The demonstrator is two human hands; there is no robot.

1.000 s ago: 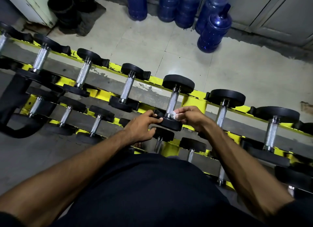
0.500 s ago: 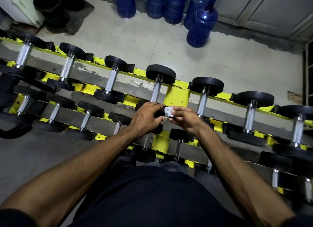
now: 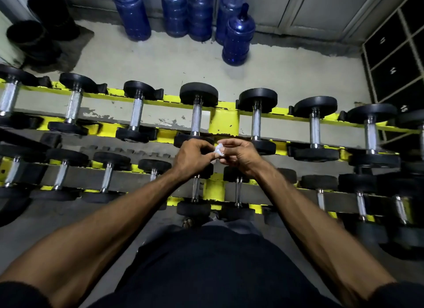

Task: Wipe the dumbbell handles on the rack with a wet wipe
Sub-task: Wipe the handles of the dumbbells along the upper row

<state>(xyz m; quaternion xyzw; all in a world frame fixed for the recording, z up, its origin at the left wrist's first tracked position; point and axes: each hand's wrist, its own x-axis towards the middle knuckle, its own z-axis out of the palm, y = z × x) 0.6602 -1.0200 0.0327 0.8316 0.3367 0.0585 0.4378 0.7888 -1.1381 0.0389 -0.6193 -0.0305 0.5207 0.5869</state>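
Both hands meet in front of the upper tier of the yellow dumbbell rack (image 3: 223,124). The small white wet wipe (image 3: 218,149) sits between them, bunched into a crumpled wad. The right hand (image 3: 239,157) pinches it at the fingertips, its grip narrow and closed on the wipe's upper part. The left hand (image 3: 191,157) has its fingers curled in and nips the lower edge from the other side. Held this way, clear of any metal, the wipe looks as if it is being refolded or turned to a fresh face rather than used. That would explain why two hands are on so small a thing.

The wipe touches no handle. It hangs over the near black head of the dumbbell just left of the rack's yellow upright. That dumbbell's knurled steel handle (image 3: 196,119) lies just beyond the left hand's knuckles. The next handle (image 3: 256,121), right of the upright, is near the right hand. Either one looks like a short reach ahead. More dumbbells line both tiers to either side, and the lower row runs beneath the forearms. Blue water jugs (image 3: 237,36) stand on the floor behind the rack.
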